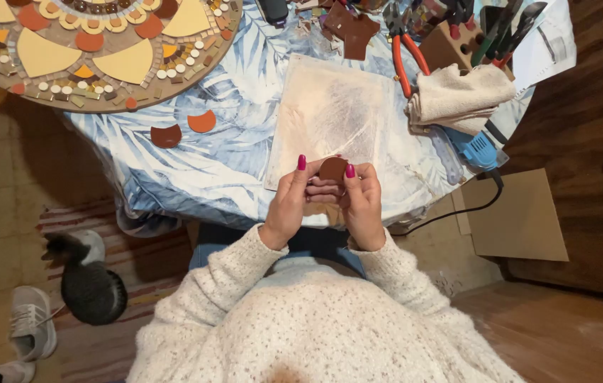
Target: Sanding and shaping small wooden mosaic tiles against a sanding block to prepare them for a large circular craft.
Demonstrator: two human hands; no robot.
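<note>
While in fingers [300,177], brown tile [333,169] crosswise

mosaic round [96,50] cropped, brown piece [332,169] part-hidden

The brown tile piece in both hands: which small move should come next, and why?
Probably lower the brown tile piece onto the pale work board. Left hand and right hand pinch it in mid-air at the table edge, unsupported.
</note>
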